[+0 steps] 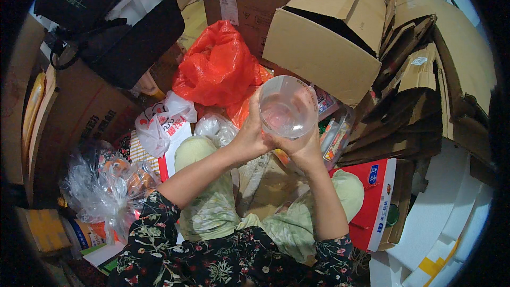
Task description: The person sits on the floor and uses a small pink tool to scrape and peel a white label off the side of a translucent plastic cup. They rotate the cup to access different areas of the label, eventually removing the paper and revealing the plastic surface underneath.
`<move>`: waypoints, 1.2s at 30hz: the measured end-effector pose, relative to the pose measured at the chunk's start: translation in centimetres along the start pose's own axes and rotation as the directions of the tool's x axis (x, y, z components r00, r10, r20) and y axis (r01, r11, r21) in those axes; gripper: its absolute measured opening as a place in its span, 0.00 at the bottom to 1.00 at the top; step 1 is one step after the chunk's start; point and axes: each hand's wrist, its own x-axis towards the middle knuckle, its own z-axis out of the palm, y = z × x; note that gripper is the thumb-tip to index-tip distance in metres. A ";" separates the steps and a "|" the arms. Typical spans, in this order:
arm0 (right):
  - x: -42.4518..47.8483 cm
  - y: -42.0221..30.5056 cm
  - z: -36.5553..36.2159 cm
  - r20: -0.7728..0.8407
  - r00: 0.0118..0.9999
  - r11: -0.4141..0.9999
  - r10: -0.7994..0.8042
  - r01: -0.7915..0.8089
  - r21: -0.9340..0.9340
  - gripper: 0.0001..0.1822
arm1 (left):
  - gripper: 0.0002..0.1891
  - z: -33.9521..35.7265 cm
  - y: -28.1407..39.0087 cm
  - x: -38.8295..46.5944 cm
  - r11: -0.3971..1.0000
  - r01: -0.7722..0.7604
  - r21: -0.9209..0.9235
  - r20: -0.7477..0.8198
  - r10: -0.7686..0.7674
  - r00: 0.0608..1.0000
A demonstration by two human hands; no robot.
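A translucent plastic cup (287, 105), its mouth tilted up towards me, is held between both my hands above my knees. My left hand (252, 131) wraps its left side, with the thumb near the base of the rim. From below and the right, my right hand (301, 146) supports it; some of its fingers are hidden behind the cup. Printed letters run along the cup's upper right wall. No contents can be made out inside. Just behind the cup stands a crumpled red plastic bag (219, 65).
An open cardboard box (322, 48) and flattened cartons (414, 71) rise ahead and right. A black insulated bag (135, 44) holds white foam at upper left. Knotted clear plastic bags (115, 191) lie left. A red gift box (370, 203) and white foam boxes (434, 203) stand right.
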 end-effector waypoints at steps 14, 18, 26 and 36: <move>0.2 0.1 0.1 0.013 0.996 0.994 0.086 -0.087 0.068 0.60 | 0.61 -0.5 0.8 0.6 1.000 0.005 0.018 -0.024 -0.004 1.000; 0.2 -0.1 0.6 -0.008 0.998 0.998 0.055 -0.055 0.025 0.60 | 0.61 -0.5 0.3 0.4 0.998 -0.002 0.070 -0.032 0.004 0.999; -0.1 -0.1 0.9 -0.023 0.999 0.993 0.029 -0.027 0.117 0.62 | 0.63 -0.3 0.0 0.4 0.998 0.055 -0.014 -0.041 -0.055 0.998; -0.7 0.3 1.1 0.033 0.997 0.988 -0.074 0.078 -0.135 0.67 | 0.63 -0.3 -0.2 0.3 0.997 0.064 0.031 -0.022 -0.064 0.998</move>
